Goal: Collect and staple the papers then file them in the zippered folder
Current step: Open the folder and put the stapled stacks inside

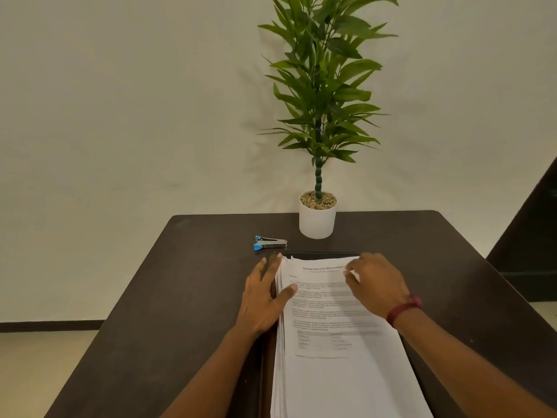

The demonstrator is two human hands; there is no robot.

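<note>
Left grip lies released, flat against the paper stack; right grip pinches its far corner; a stapler sits beyond.

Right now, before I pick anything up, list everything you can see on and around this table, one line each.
stack of papers: one, white with printed text, near middle of the table
folder: one, black, under the stack, only its edges showing
stapler: one, blue and silver, beyond the stack, to the left
potted plant: one, green leaves in a white pot, far edge of the table
table: one, dark brown, fills the lower view
wristband: one, dark red, on the right wrist
left hand: fingers straight along the stack's left edge, thumb on the top sheet
right hand: fingers curled on the stack's far right corner
</note>
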